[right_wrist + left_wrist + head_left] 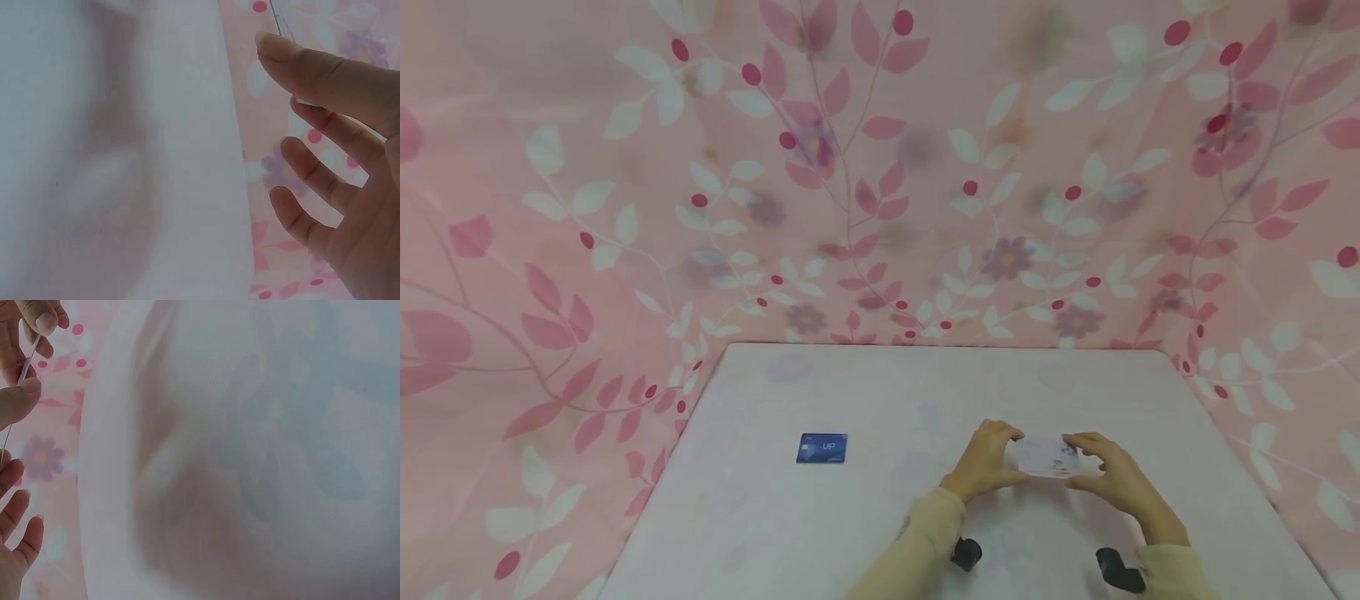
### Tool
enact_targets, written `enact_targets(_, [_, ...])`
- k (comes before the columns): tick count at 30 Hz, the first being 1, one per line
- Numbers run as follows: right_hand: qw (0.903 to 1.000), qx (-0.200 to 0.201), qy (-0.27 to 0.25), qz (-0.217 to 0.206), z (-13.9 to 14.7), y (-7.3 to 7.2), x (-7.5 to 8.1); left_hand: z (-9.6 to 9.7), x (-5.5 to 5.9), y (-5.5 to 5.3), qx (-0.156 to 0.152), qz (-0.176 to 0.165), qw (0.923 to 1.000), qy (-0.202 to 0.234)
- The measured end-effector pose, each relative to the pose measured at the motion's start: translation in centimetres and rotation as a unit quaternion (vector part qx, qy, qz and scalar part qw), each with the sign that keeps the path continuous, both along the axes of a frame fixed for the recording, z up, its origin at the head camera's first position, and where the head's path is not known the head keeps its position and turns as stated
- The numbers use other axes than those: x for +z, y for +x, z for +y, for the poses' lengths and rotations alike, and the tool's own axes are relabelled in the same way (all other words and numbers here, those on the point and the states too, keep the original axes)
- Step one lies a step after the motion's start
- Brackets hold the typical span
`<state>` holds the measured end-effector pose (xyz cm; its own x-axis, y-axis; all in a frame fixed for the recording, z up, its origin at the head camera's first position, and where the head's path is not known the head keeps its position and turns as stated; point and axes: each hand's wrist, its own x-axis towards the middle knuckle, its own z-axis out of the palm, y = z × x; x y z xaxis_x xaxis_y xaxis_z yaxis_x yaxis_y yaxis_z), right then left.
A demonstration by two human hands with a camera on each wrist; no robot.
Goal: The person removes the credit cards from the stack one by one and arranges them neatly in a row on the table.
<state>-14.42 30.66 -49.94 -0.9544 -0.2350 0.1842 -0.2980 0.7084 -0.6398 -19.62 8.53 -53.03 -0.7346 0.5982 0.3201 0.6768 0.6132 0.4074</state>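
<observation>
In the head view, a pale, whitish card (pixel 1043 457) with small dark purple marks near its right side is held up over the right half of the table. My left hand (pixel 988 460) pinches its left end between thumb and fingers, and my right hand (pixel 1112 477) pinches the right end the same way. The left wrist view catches the thin card (pixel 25 367) nearly edge-on among fingertips at the far left. In the right wrist view, the right hand's thumb (pixel 331 75) lies against the card, and the lower fingers spread apart below it.
A blue card (pixel 822 448) printed "VIP" lies flat on the white-covered table (pixel 760 533), left of both hands. Black wrist-worn pieces (pixel 967 553) hang near the cream sleeves (pixel 917 542). Pink floral cloth (pixel 880 167) rises behind the table and along its sides.
</observation>
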Motion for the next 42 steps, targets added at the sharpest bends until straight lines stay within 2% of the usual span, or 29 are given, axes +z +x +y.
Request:
enact_targets(12, [0.9998, -0.014, 0.009, -0.012, 1.8, 0.8, 0.1, 2.4, -0.5, 0.0, -0.002, 0.034, 0.9994, -0.004])
enact_targets(18, [0.9994, -0.024, 0.024, -0.006, 3.2, 1.2, -0.1, 3.9, -0.1, 0.1, 0.003, 0.028, 0.9995, -0.016])
enact_targets(23, [0.9994, -0.021, 0.023, 0.012, 3.9, 1.5, -0.4, 4.8, -0.5, 0.3, 0.002, 0.024, 0.9994, -0.024])
enact_targets(28, [0.9990, -0.029, 0.029, 0.015, 4.5, 1.9, -0.8, 5.5, -1.0, 0.5, -0.003, 0.047, 0.9984, -0.030])
enact_targets(32, [0.9987, -0.037, 0.032, 0.014, 5.2, 2.3, -1.1, 6.1, -0.9, 0.6, -0.005, 0.061, 0.9974, -0.039])
enact_targets(37, [0.9982, -0.047, 0.036, 0.005, 6.0, 2.9, -1.5, 6.7, -0.7, 0.9, -0.020, 0.040, 0.9976, -0.053])
enact_targets(42, [0.9963, -0.063, 0.047, -0.035, 6.7, 3.1, -2.3, 7.3, -0.9, 1.1, -0.019, 0.009, 0.9972, -0.072])
